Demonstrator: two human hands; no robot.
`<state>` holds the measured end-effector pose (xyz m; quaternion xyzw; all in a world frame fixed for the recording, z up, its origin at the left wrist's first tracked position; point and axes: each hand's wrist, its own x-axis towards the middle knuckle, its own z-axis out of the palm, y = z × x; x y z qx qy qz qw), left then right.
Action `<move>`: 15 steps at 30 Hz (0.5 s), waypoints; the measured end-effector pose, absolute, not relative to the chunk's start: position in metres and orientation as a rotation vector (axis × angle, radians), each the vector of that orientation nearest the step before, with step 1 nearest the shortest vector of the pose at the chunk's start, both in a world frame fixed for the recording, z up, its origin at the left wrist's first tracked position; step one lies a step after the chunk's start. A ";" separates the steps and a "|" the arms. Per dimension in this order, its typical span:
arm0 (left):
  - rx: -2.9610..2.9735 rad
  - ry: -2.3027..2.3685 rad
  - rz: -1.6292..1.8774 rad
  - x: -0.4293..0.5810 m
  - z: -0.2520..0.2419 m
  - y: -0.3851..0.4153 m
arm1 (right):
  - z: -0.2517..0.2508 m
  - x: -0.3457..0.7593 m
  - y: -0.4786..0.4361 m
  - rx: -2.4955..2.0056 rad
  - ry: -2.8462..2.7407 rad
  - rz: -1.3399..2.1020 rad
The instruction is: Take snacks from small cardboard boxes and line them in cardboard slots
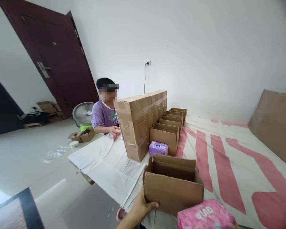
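An open-topped cardboard box (173,192) stands near the front of the cloth-covered table. My left hand (143,203) grips its near left corner, the thumb lying along the front side. Just right of and in front of this box is a pink package (205,216) with white lettering. Only a sliver of my right hand (237,226) shows at the package's right edge, holding it; most of its fingers are out of view. Behind the box, a purple tissue pack (158,148) lies beside another open cardboard box (165,135).
Several open boxes (171,122) run in a row toward the wall. Left of them rises a stack of taped cartons (135,136). A person in a purple shirt (101,116) is behind the stack. A fan (83,114) and a large cardboard sheet (274,127) flank the table.
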<state>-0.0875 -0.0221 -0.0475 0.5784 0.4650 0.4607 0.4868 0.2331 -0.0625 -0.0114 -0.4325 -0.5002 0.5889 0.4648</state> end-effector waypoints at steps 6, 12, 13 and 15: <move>1.262 1.095 1.219 -0.120 -0.036 0.010 | 0.009 0.207 -0.075 -0.906 -1.231 1.554; 1.167 1.045 1.274 -0.132 -0.019 0.040 | 0.019 0.149 -0.049 -0.758 -1.155 1.512; 1.170 1.045 1.265 -0.133 -0.020 0.045 | 0.016 0.145 -0.046 -0.746 -1.142 1.481; 1.190 1.064 1.275 -0.134 -0.023 0.054 | 0.006 0.139 -0.042 -0.722 -1.117 1.430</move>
